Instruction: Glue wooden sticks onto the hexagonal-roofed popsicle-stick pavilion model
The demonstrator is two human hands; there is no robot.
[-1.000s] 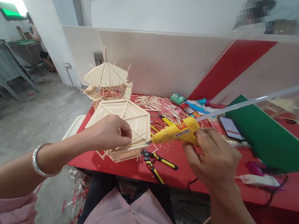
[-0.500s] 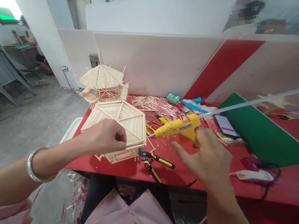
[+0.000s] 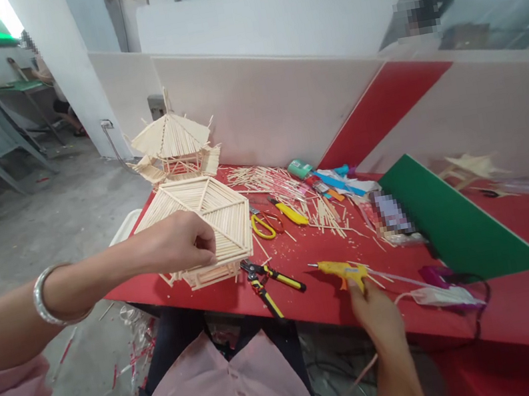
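My left hand [image 3: 189, 239], with its fingers curled, rests over the front of a hexagonal roof of pale sticks [image 3: 227, 214]; what its fingertips hold, if anything, is hidden. My right hand [image 3: 378, 314] grips the handle of a yellow glue gun [image 3: 341, 269] low over the red table [image 3: 328, 305], its nozzle pointing left. A clear glue stick trails from the gun's back. Between the hands lie black and yellow pliers [image 3: 271, 281], spread open. Behind the roof stands a tiered stick pavilion [image 3: 173, 139].
Loose sticks [image 3: 266, 181], yellow scissors [image 3: 263, 226] and a yellow cutter [image 3: 291, 212] lie mid-table. A green board [image 3: 466, 225], a white power strip [image 3: 443, 296] and cables are at the right. People sit at the back left.
My right hand has moved down with the glue gun, away from the roof and toward the table's front edge. My left hand stays at the roof. The view has shifted slightly.
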